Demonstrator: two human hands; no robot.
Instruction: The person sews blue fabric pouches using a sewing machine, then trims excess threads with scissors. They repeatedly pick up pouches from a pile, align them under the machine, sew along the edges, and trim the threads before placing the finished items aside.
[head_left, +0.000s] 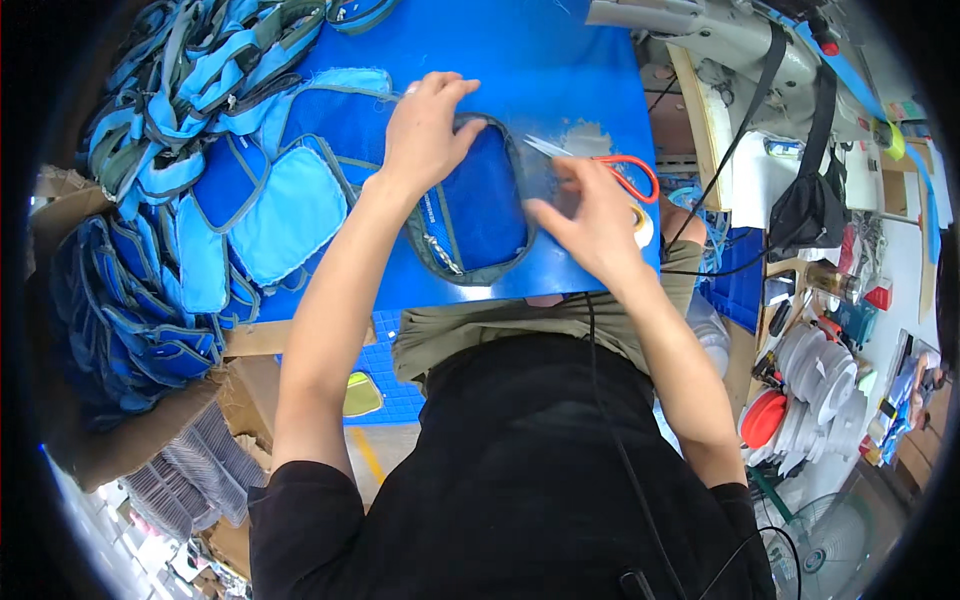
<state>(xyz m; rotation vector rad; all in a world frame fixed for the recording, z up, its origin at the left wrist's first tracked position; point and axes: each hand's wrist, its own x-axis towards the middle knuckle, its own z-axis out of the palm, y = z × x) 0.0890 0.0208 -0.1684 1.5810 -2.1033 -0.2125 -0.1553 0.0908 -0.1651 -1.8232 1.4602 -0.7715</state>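
A dark blue mesh pouch (475, 210) with grey-green edging and a zipper lies on the blue worktop (530, 50). My left hand (430, 135) rests at its upper-left edge, thumb touching the rim and fingers curved apart. My right hand (585, 210) hovers by the right edge, fingers loosely bent and apart, apparently holding nothing. Scissors with red handles (635, 160) lie behind my right hand, beside a tape roll (640, 228), partly hidden. Flat light-blue and dark-blue sewn pieces (285, 215) lie left of the pouch.
A heap of blue and green looped pieces (200, 75) fills the back left, above stacked dark-blue pieces (130, 310) in a cardboard box. A grey machine (700, 30), hanging cables, a black bag (805, 210), white spools (815, 360) and a fan (815, 545) crowd the right.
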